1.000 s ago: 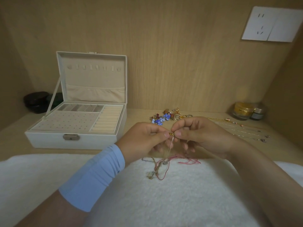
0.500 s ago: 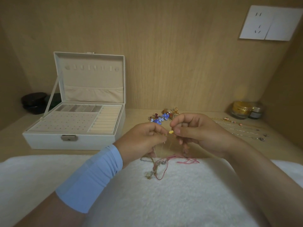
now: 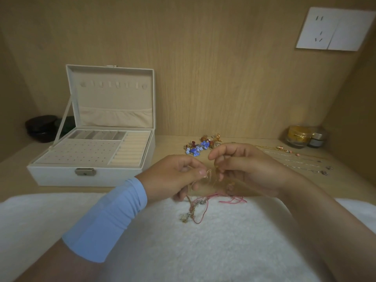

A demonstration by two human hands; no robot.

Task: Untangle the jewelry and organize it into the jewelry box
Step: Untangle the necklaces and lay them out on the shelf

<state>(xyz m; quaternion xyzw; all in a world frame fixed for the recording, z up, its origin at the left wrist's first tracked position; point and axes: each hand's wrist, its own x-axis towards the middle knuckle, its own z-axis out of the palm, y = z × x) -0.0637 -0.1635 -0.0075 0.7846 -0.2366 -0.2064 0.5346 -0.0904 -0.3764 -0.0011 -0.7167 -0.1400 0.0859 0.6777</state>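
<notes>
Head view: left hand (image 3: 175, 174) and right hand (image 3: 248, 169) pinch blurred chain (image 3: 210, 176).

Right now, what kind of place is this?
Likely a home dressing nook or built-in wardrobe shelf: wood-panel walls close around the surface, an open jewelry box and cosmetic jars stand on it, and a wall socket sits above.

Pink-and-gold jewelry tangle (image 3: 200, 206) on towel, white jewelry box (image 3: 61, 174) — lid upright

Left hand (image 3: 175, 176) and right hand (image 3: 244, 169) pinch, close together
</notes>
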